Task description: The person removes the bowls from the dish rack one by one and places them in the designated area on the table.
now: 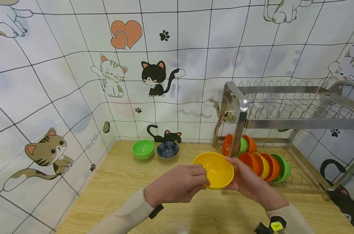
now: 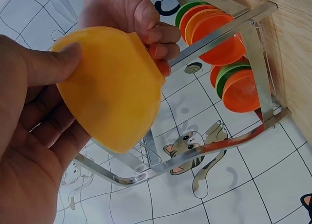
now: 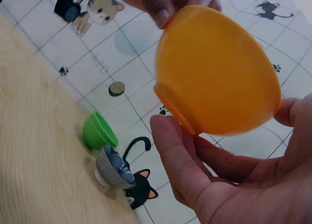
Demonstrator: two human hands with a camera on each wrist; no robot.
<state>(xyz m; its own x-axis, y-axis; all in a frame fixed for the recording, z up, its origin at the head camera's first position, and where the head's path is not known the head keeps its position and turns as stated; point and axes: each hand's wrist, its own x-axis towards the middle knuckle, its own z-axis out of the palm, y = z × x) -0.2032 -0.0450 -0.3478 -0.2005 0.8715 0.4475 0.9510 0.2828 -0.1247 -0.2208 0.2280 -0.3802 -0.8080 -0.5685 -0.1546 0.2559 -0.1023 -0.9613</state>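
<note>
Both hands hold one yellow bowl (image 1: 220,170) above the wooden table, its inside tipped toward the head camera. My left hand (image 1: 179,182) pinches the bowl's left rim, fingers inside and thumb against the outer wall, as the left wrist view shows. On the other side my right hand (image 1: 250,182) grips it, thumb at the rim and fingers curled under the foot (image 3: 175,109). From the wrist views only the smooth outer wall of the bowl (image 2: 109,87) is visible; its inside shows in the head view.
A metal dish rack (image 1: 299,123) stands at the right, its upper wire tier above orange bowls (image 1: 273,167), green bowls (image 1: 283,167) and a yellow one on the lower tier. Stacked green bowls (image 1: 143,149) and a dark blue bowl (image 1: 167,150) sit near the back wall.
</note>
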